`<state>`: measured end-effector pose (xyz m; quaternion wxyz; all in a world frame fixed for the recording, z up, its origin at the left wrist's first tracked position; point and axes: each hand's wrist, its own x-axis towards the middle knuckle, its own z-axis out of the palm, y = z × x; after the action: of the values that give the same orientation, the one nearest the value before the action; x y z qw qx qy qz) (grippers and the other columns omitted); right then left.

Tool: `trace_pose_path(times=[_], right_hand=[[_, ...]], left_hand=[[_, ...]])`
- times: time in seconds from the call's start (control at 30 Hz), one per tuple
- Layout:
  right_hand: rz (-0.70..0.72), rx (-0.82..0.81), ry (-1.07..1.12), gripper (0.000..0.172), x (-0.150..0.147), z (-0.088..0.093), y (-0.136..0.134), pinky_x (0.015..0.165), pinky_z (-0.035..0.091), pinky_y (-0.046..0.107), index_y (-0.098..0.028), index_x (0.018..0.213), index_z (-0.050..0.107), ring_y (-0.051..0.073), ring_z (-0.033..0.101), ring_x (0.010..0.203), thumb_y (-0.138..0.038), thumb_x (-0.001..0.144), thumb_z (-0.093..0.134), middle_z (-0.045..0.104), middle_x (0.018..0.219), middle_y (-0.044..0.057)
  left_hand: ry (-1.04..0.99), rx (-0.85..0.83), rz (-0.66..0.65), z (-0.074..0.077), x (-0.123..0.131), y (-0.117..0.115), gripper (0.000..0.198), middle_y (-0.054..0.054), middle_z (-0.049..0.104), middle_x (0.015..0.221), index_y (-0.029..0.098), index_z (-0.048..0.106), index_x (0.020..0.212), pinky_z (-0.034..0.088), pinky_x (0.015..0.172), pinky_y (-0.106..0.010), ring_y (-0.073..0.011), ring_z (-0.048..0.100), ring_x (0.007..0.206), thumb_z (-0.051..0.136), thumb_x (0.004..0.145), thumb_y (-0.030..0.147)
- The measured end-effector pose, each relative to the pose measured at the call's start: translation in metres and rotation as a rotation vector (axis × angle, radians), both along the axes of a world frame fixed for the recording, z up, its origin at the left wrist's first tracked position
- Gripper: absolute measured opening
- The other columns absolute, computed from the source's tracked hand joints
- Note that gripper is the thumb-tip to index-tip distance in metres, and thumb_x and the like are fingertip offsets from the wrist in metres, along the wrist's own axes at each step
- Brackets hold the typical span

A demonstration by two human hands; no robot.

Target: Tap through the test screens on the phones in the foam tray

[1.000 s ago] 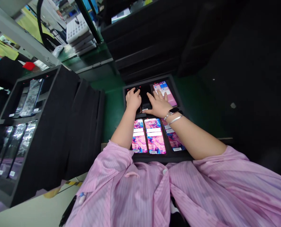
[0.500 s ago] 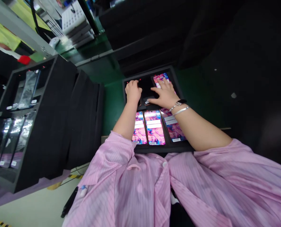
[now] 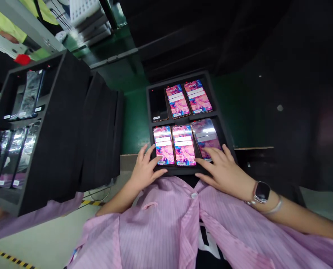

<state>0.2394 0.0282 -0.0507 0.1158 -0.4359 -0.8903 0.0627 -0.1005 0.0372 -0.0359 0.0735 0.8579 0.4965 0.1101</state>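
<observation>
In front of me lies a black tray holding two rows of smartphones. My left hand is open, fingers spread, at the near left corner, fingertips at the lower edge of the near-left phone, which is lit. Beside that one is a lit middle phone. My right hand is open, its fingers over the lower part of the dimmer near-right phone. In the far row, a dark phone sits left of two lit ones, the far middle phone and the far right phone.
On the left stand stacked black trays, the top tray holding several dark phones. White perforated trays are piled at the back left. A green surface lies under my tray, and a person in yellow is partly visible beyond.
Both hands have drawn back from the far row to the tray's near edge. The far middle phone's screen is now visible and lit. The near-right phone's screen has dimmed.
</observation>
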Motion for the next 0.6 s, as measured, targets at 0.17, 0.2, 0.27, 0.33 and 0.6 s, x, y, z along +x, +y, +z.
trace_pose_path(times=[0.17,0.2,0.27,0.33,0.6], right_hand=[[-0.13,-0.015,-0.05,0.059,-0.014,0.004,0.069,0.121,0.027,0.079,-0.012,0.14,0.069,0.048,0.044,0.144,-0.057,0.104,0.057,0.046,0.157,0.03],[-0.164,-0.029,-0.047,0.061,-0.018,0.008,0.086,0.122,0.026,0.078,-0.012,0.142,0.067,0.048,0.041,0.148,-0.058,0.105,0.055,0.043,0.16,0.03],[-0.214,-0.07,-0.045,0.064,-0.024,0.017,0.118,0.124,0.022,0.077,-0.014,0.146,0.065,0.048,0.035,0.153,-0.061,0.106,0.05,0.038,0.165,0.028],[-0.254,-0.132,-0.061,0.066,-0.031,0.021,0.146,0.124,0.019,0.079,-0.016,0.148,0.064,0.048,0.033,0.154,-0.064,0.106,0.047,0.035,0.167,0.027],[-0.439,-0.34,-0.001,0.067,-0.048,0.002,0.256,0.121,0.012,0.084,-0.024,0.148,0.062,0.051,0.029,0.156,-0.07,0.102,0.047,0.027,0.173,0.021]], left_hand=[[0.044,-0.06,0.194,-0.003,0.014,0.059,0.075,-0.023,0.038,0.171,0.022,0.065,0.149,0.033,0.126,-0.073,-0.0515,0.026,0.161,0.077,0.09,0.065],[0.023,-0.055,0.21,-0.001,0.018,0.074,0.076,-0.022,0.036,0.173,0.022,0.063,0.151,0.032,0.128,-0.071,-0.0501,0.024,0.163,0.076,0.09,0.066],[-0.007,-0.047,0.219,0.005,0.027,0.103,0.072,-0.018,0.034,0.175,0.024,0.064,0.15,0.029,0.131,-0.068,-0.047,0.02,0.165,0.074,0.092,0.066],[0.001,-0.07,0.237,0.01,0.034,0.128,0.063,-0.014,0.033,0.176,0.026,0.068,0.145,0.026,0.133,-0.067,-0.0455,0.017,0.166,0.072,0.095,0.064],[0.078,-0.215,0.418,0.009,0.037,0.245,0.061,-0.01,0.034,0.177,0.029,0.07,0.143,0.017,0.136,-0.063,-0.0439,0.017,0.167,0.062,0.098,0.069]])
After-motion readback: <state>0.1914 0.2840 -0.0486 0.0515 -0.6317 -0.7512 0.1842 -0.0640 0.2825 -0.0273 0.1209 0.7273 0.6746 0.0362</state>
